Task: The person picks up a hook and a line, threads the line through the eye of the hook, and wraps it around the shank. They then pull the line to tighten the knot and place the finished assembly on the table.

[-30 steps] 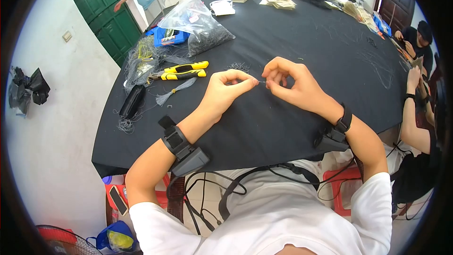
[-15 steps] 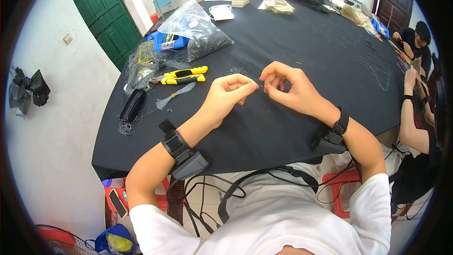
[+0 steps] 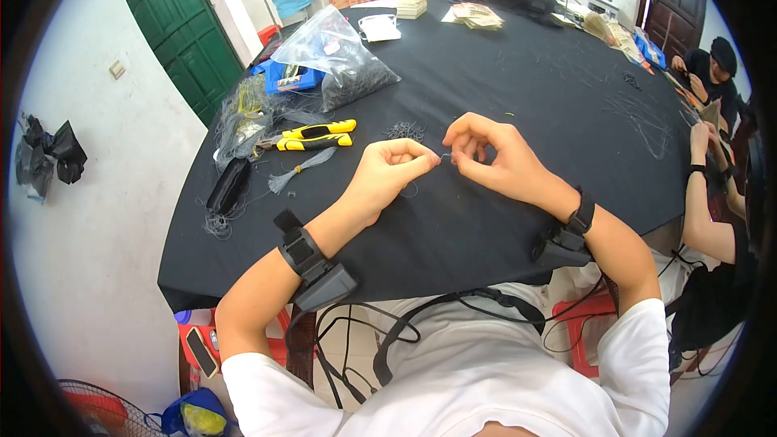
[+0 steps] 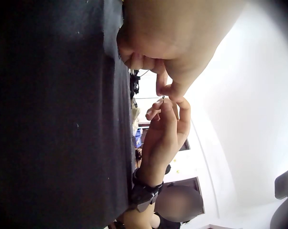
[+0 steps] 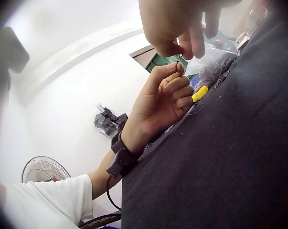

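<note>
Above the black-covered table, my left hand [image 3: 384,176] pinches a thin grey line between thumb and forefinger. A short end of this line [image 5: 195,110] curves out below that hand in the right wrist view. Facing it closely, my right hand [image 3: 506,160] has thumb and forefinger pinched at a small, thin dark piece [image 5: 178,61] between the two hands' fingertips. Its exact kind is too small to tell. Just beyond the left hand lies a small tangled pile of dark grey bits [image 3: 405,131]. Yellow-and-black pliers [image 3: 316,136] and a tied bundle of grey line [image 3: 301,170] lie left of it.
A clear bag of dark bits [image 3: 356,77] stands at the back left beside a blue box [image 3: 291,78]. Tangled line [image 3: 243,117] and a black roll [image 3: 229,184] lie at left. Stacked cards [image 3: 473,15] sit farther back. Other people are around the table.
Both hands stay fingertip to fingertip, dipping slightly toward the table edge. The fingertips parted a little, then came together again. A person in blue at the back has moved right, now holding something pale.
</note>
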Demonstrator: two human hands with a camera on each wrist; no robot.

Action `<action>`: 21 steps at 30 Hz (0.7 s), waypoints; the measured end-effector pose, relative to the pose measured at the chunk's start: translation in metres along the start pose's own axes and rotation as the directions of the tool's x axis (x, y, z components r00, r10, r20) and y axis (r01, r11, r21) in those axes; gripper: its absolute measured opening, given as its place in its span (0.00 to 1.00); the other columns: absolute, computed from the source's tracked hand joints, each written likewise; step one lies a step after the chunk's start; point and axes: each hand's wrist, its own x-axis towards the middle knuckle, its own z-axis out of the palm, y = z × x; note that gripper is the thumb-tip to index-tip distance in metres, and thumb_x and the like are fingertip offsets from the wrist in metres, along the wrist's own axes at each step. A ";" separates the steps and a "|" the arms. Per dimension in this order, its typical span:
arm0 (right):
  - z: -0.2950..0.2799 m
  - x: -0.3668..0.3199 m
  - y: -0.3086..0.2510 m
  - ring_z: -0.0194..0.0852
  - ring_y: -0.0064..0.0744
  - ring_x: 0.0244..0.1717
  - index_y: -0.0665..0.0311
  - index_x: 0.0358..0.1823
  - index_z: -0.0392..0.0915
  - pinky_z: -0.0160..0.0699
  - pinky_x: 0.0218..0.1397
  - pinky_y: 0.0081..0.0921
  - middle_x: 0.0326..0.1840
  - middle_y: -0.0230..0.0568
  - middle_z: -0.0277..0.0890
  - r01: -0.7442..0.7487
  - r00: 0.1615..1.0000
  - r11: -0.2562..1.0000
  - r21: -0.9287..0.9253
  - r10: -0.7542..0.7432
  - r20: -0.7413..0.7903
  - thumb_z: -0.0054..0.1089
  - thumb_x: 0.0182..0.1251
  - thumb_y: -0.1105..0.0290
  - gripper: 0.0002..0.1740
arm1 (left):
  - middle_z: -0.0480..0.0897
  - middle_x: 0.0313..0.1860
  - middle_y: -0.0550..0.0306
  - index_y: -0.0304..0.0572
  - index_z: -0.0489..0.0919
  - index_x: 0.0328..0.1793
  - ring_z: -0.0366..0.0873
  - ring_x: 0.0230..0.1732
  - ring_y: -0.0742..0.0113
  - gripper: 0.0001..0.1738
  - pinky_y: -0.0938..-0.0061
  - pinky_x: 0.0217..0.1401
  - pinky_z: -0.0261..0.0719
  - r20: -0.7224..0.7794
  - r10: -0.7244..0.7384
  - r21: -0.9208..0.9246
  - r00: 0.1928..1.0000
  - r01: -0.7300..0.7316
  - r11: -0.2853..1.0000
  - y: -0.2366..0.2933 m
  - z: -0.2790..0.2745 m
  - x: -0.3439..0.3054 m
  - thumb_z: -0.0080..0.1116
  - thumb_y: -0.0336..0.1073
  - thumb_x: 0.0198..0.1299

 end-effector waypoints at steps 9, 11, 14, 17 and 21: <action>0.001 -0.001 0.007 0.66 0.14 0.25 0.67 0.44 0.73 0.65 0.29 0.14 0.27 0.30 0.74 -0.137 0.988 0.971 0.196 0.121 0.091 0.55 0.54 0.76 0.14 | 0.76 0.25 0.70 0.40 0.81 0.37 0.66 0.23 0.87 0.07 0.89 0.23 0.56 0.002 0.011 0.004 1.000 -0.011 1.000 0.003 0.001 0.001 0.61 0.35 0.57; 0.007 -0.003 0.008 0.68 0.14 0.26 0.69 0.47 0.71 0.67 0.30 0.14 0.28 0.32 0.75 -0.243 0.963 0.925 0.293 0.192 0.190 0.55 0.53 0.77 0.17 | 0.76 0.25 0.71 0.41 0.81 0.37 0.65 0.23 0.87 0.07 0.89 0.23 0.56 0.012 0.008 -0.027 1.000 -0.008 1.000 0.007 0.002 0.000 0.60 0.35 0.57; 0.018 -0.007 0.006 0.73 0.17 0.29 0.70 0.52 0.69 0.71 0.32 0.15 0.31 0.36 0.76 -0.318 0.930 0.884 0.343 0.221 0.293 0.57 0.54 0.76 0.21 | 0.75 0.25 0.71 0.41 0.80 0.36 0.64 0.23 0.87 0.06 0.88 0.22 0.56 0.006 0.036 -0.094 0.999 -0.036 0.995 0.014 0.008 -0.002 0.59 0.35 0.58; 0.027 -0.006 -0.002 0.73 0.19 0.28 0.70 0.49 0.71 0.72 0.32 0.16 0.30 0.36 0.77 -0.392 0.897 0.836 0.384 0.255 0.362 0.58 0.58 0.73 0.18 | 0.74 0.25 0.71 0.42 0.80 0.36 0.63 0.23 0.86 0.05 0.87 0.23 0.57 0.001 0.081 -0.196 0.997 -0.079 0.977 0.019 0.011 -0.005 0.57 0.34 0.59; 0.029 -0.004 -0.001 0.73 0.20 0.26 0.69 0.42 0.75 0.72 0.31 0.17 0.29 0.35 0.77 -0.415 0.897 0.787 0.457 0.269 0.351 0.56 0.59 0.73 0.11 | 0.72 0.20 0.68 0.38 0.79 0.38 0.65 0.22 0.86 0.08 0.87 0.23 0.58 0.028 0.151 -0.322 0.988 -0.134 0.937 0.028 0.018 -0.009 0.57 0.35 0.60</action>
